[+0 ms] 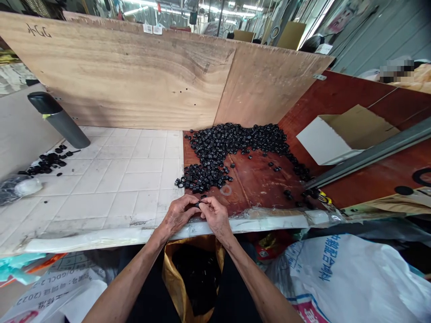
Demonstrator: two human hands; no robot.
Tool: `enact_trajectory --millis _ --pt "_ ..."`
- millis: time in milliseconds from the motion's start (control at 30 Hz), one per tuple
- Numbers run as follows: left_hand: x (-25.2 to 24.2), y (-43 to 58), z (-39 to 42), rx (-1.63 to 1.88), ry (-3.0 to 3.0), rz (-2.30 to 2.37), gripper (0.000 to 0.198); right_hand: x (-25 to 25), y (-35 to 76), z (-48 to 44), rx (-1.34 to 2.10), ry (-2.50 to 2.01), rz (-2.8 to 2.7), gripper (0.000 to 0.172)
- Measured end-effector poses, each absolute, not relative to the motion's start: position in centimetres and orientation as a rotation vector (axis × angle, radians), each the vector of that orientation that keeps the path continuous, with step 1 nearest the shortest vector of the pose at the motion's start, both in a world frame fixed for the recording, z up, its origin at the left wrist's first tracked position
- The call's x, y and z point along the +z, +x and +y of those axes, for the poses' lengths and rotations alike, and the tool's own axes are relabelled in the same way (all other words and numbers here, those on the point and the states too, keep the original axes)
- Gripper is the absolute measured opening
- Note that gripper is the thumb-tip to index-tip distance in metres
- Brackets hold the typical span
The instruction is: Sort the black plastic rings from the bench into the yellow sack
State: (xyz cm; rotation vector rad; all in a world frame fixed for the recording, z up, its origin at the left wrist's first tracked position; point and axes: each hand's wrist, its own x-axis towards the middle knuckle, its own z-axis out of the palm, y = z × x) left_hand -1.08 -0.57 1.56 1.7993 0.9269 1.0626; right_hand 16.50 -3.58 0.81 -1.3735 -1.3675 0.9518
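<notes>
Near the front edge of the bench, my left hand [178,213] and my right hand [215,215] meet, fingertips pinched around one small black ring [198,204]. The fingers cover most of that ring. Just beyond them lies a large heap of black rings [215,148], spread over the red-brown board [249,179] and up against the wooden back panel. Below my hands, between my legs, an open yellow sack [173,273] holds a dark mass of small black pieces.
A dark grey bottle [63,123] stands on the white tiled surface [134,170] at left, by scattered black pieces [49,162]. A white cardboard box [332,139] sits at right behind a metal bar [367,154]. White printed sacks [353,278] lie below the bench.
</notes>
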Motion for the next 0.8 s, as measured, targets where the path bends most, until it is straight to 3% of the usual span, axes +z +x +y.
enact_trajectory --millis 367,700,800 --pt "2.05 -0.84 -0.74 0.964 1.470 1.001 0.022 1.50 16.78 -3.41 0.933 -1.155 -1.354 0.011" --pt "1.79 -0.71 -0.70 1.073 1.510 0.965 0.015 1.26 16.47 -3.08 1.047 -1.257 -1.226 0.024" --pt "1.75 -0.74 -0.67 1.050 1.498 0.976 0.014 1.33 16.56 -3.15 1.022 -1.245 -1.269 0.021"
